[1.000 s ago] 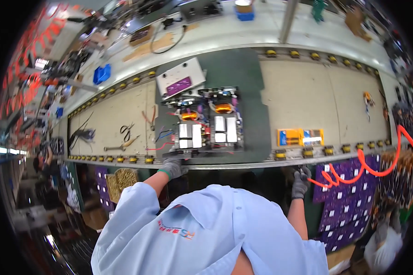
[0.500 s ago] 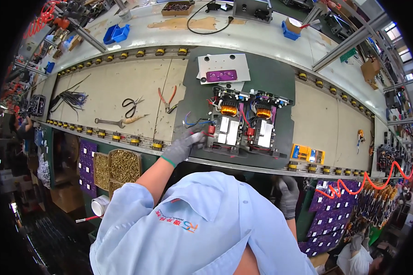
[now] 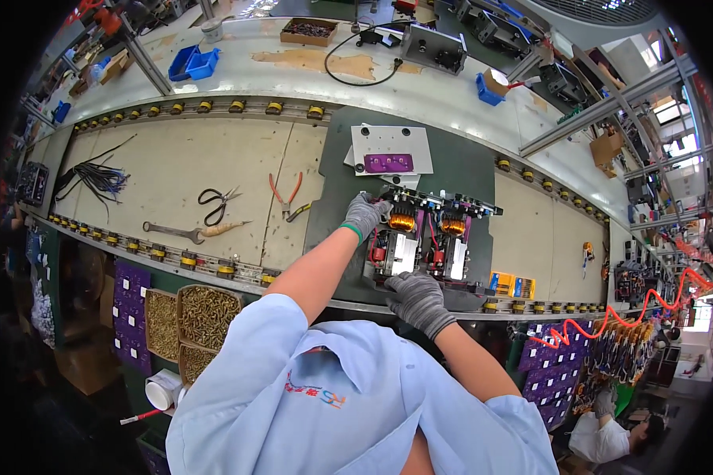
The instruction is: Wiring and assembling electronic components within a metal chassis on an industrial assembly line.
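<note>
Two open electronic assemblies [image 3: 454,257], each with a copper-wound coil and pale metal heat-sink plates, sit side by side on a dark green board [image 3: 337,166]. My left hand [image 3: 364,212], in a grey glove with a green cuff, has its fingers closed at the far left corner of the left assembly [image 3: 404,252]. My right hand [image 3: 421,301], also grey-gloved, grips that assembly's near edge, its fingertips partly hidden. Beyond them lies a pale metal plate [image 3: 412,142] with a purple circuit board [image 3: 388,163] on it.
Pliers [image 3: 286,198], scissors [image 3: 218,206], a wrench [image 3: 173,231] and a bundle of black wires [image 3: 95,178] lie to the left on the roller line. Boxes of brass screws [image 3: 206,313] stand below left. A yellow case of bits [image 3: 512,285] is at right; a red coiled hose [image 3: 650,297] hangs nearby.
My left hand has moved from the near left side to the far left corner of the left assembly. My right hand has come up from below the bench edge onto its near edge.
</note>
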`<state>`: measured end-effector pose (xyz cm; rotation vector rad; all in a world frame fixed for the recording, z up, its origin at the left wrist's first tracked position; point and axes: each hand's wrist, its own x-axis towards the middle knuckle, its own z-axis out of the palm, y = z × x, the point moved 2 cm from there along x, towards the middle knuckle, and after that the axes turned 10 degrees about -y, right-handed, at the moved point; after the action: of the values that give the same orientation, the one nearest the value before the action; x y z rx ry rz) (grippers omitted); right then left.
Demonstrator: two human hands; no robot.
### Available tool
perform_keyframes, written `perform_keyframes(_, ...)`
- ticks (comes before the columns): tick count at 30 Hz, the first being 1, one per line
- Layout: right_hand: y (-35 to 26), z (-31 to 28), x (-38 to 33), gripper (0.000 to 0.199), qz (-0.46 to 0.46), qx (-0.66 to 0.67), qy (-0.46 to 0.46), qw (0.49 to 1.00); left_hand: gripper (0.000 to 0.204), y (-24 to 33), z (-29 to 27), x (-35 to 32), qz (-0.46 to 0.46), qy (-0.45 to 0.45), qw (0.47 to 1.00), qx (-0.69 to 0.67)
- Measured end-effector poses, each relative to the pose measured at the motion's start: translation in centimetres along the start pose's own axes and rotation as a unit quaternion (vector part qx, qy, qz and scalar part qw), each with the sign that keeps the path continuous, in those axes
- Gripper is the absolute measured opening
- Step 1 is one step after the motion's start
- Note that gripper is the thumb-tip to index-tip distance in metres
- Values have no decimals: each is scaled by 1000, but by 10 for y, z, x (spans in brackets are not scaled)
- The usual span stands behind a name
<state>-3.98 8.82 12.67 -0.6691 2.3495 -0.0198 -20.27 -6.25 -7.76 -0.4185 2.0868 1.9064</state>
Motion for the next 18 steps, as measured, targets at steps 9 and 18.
perform_keyframes(9,17,18,-6,18,7,-8,51,999,22,-3,-41,-54,14,-46,998,37)
perform_keyframes(18,-15,5,16,19,9,-28,7,1000,36,41,-95,-86,102,-56,966,232)
